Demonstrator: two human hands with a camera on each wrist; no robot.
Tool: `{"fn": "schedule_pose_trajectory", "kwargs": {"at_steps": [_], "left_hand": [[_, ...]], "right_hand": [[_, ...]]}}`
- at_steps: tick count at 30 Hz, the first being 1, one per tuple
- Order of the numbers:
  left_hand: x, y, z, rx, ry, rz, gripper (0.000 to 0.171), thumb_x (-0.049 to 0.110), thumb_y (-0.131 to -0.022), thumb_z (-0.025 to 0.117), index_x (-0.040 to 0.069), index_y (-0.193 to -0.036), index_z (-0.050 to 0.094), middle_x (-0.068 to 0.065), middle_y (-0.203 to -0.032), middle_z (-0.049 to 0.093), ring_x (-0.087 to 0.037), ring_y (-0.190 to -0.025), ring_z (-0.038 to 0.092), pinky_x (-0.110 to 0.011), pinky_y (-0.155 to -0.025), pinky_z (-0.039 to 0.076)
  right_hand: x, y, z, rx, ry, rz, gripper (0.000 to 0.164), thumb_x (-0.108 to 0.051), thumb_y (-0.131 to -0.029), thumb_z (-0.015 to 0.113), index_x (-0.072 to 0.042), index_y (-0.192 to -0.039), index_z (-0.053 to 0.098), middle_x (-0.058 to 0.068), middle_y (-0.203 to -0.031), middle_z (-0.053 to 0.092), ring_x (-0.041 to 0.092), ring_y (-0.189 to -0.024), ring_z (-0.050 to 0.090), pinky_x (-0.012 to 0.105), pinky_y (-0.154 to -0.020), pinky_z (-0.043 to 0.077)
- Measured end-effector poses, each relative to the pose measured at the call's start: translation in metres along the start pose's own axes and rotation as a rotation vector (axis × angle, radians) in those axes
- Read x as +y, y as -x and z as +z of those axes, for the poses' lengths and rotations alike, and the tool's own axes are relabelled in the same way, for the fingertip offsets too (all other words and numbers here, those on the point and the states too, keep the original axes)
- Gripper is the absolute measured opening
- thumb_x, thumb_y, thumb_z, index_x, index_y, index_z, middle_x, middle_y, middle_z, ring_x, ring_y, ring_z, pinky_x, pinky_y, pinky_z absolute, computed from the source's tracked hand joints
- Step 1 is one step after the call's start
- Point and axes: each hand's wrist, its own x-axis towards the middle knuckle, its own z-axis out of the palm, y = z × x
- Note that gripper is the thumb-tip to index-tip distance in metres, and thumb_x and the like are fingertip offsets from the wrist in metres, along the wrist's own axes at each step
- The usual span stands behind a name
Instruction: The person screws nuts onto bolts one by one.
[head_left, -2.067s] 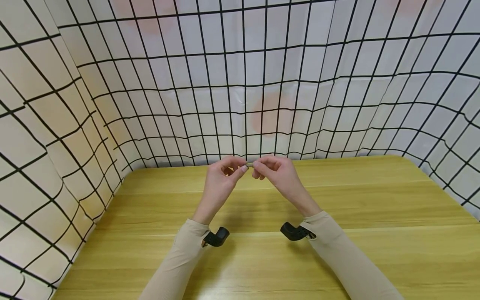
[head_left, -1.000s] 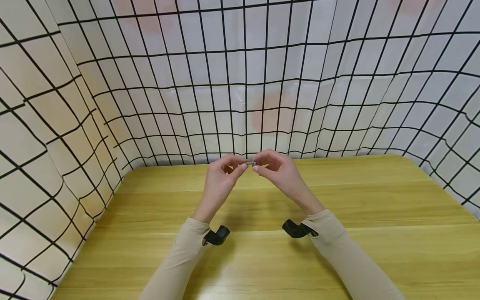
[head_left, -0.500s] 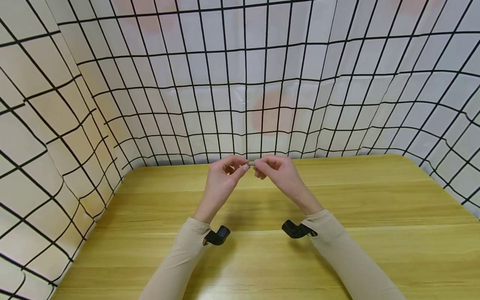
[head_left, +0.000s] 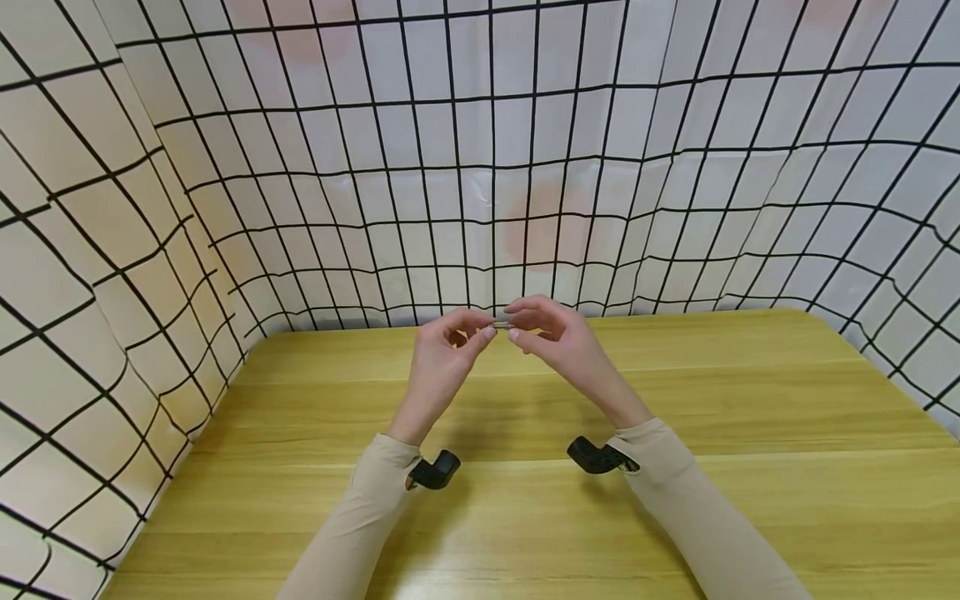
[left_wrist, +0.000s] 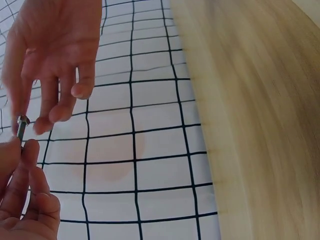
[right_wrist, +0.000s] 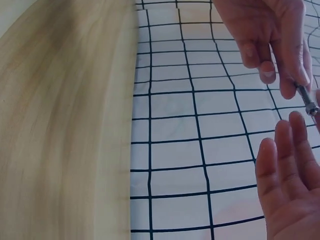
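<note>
Metal-grey, a small bolt lies nearly level between two bare hands, over the far part of a wooden table.
The left hand pinches the bolt's left end between thumb and forefinger; the threaded shaft runs rightward to a thicker end piece, nut or head, I cannot tell which. The right hand stands around that end, thumb and fingers well parted, gripping nothing; whether the thumb brushes the metal is unclear. The step in hand looks like twisting the end piece; the next move probably calls for right thumb and forefinger to close squarely on it while the left steadies the shaft.
</note>
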Motion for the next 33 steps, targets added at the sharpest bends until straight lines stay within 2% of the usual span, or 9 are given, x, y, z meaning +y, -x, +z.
{"fn": "schedule_pose_trajectory", "kwargs": {"at_steps": [4,8,11,15,20,26,30,33], "left_hand": [[-0.001,0.000,0.000,0.004,0.006,-0.007,0.006,0.015,-0.093,0.070,0.012,-0.097,0.075,0.001,-0.081,0.063,-0.017,-0.073,0.051,-0.037,-0.067,0.043],[-0.001,0.001,0.000,0.004,0.021,0.002,0.006,0.014,-0.093,0.070,0.012,-0.097,0.075,0.000,-0.081,0.063,-0.017,-0.073,0.051,-0.039,-0.067,0.043],[-0.001,0.001,0.001,0.006,0.027,0.009,0.006,0.015,-0.093,0.071,0.012,-0.096,0.075,-0.001,-0.080,0.063,-0.017,-0.073,0.051,-0.039,-0.068,0.043],[-0.001,0.000,0.001,0.002,0.029,0.008,0.006,0.015,-0.092,0.072,0.012,-0.096,0.075,0.000,-0.080,0.062,-0.017,-0.074,0.051,-0.039,-0.068,0.043],[-0.001,0.000,0.001,-0.018,0.029,0.004,0.006,0.015,-0.092,0.071,0.012,-0.097,0.075,0.001,-0.081,0.062,-0.017,-0.073,0.050,-0.040,-0.068,0.042],[0.001,0.000,0.002,-0.026,0.029,-0.001,0.005,0.014,-0.092,0.072,0.013,-0.096,0.074,0.002,-0.082,0.062,-0.017,-0.073,0.050,-0.034,-0.066,0.041],[0.000,0.001,0.003,-0.025,0.021,-0.006,0.005,0.014,-0.092,0.072,0.013,-0.096,0.074,0.002,-0.080,0.060,-0.018,-0.071,0.049,-0.031,-0.062,0.040],[-0.002,0.001,0.004,-0.018,0.020,-0.003,0.005,0.012,-0.092,0.071,0.012,-0.097,0.074,0.001,-0.078,0.060,-0.019,-0.071,0.049,-0.033,-0.062,0.040]], "right_hand": [[-0.001,0.001,0.000,-0.004,-0.001,-0.034,0.021,-0.003,-0.095,0.064,-0.001,-0.115,0.063,0.013,-0.111,0.064,0.024,-0.102,0.060,0.042,-0.088,0.050],[0.000,0.001,0.001,0.012,0.006,-0.029,0.016,-0.003,-0.095,0.064,0.000,-0.111,0.065,0.012,-0.109,0.063,0.027,-0.099,0.062,0.038,-0.087,0.051],[0.013,-0.002,-0.001,0.028,0.008,-0.014,0.018,-0.013,-0.095,0.067,-0.005,-0.111,0.067,0.009,-0.107,0.066,0.027,-0.095,0.064,0.040,-0.085,0.052],[0.031,-0.006,-0.003,0.032,-0.015,-0.005,0.021,-0.021,-0.096,0.067,-0.005,-0.109,0.069,0.010,-0.100,0.069,0.028,-0.089,0.064,0.040,-0.080,0.053],[0.025,-0.006,-0.001,0.035,-0.024,-0.002,0.017,-0.013,-0.098,0.062,0.002,-0.099,0.069,0.019,-0.090,0.068,0.035,-0.084,0.062,0.039,-0.076,0.053],[0.025,-0.006,0.001,0.054,-0.030,0.015,0.022,-0.014,-0.100,0.059,0.000,-0.087,0.070,0.018,-0.081,0.067,0.029,-0.077,0.062,0.035,-0.073,0.053],[0.034,-0.008,0.001,0.038,-0.028,0.033,0.030,-0.023,-0.103,0.054,-0.002,-0.089,0.070,0.013,-0.083,0.068,0.027,-0.077,0.063,0.037,-0.071,0.053],[0.037,-0.009,0.000,0.008,-0.022,0.028,0.033,-0.028,-0.105,0.050,-0.003,-0.100,0.070,0.012,-0.088,0.069,0.028,-0.081,0.062,0.038,-0.070,0.054]]}}
